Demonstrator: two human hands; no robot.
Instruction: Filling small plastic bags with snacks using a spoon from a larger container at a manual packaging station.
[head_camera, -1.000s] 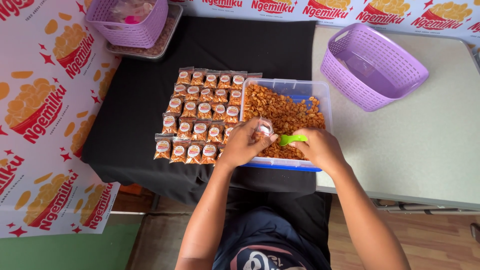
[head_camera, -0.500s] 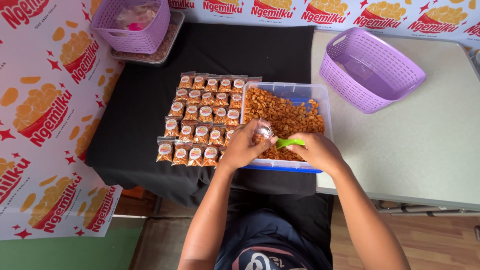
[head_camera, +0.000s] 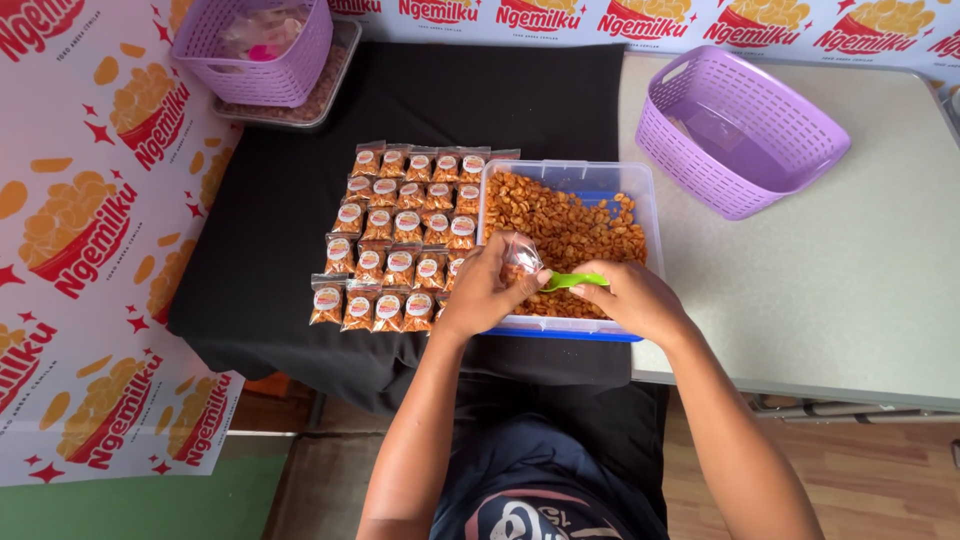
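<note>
A clear plastic tub (head_camera: 640, 190) holds orange-brown fried snacks (head_camera: 570, 225). Over its near edge my left hand (head_camera: 485, 290) holds a small clear plastic bag (head_camera: 522, 255) open. My right hand (head_camera: 635, 297) grips a green plastic spoon (head_camera: 570, 281), whose bowl points at the bag's mouth. To the left of the tub, several filled small snack bags (head_camera: 400, 240) with round labels lie in rows on the black cloth (head_camera: 270, 210).
An empty purple basket (head_camera: 740, 125) sits tilted on the grey table (head_camera: 850, 290) at the right. A second purple basket (head_camera: 255, 45) with packets stands on a metal tray (head_camera: 335, 85) at the back left. Printed banners cover the left side and back wall.
The green spoon has moved left, from over the snacks toward the mouth of the bag. My left hand keeps the bag in about the same place.
</note>
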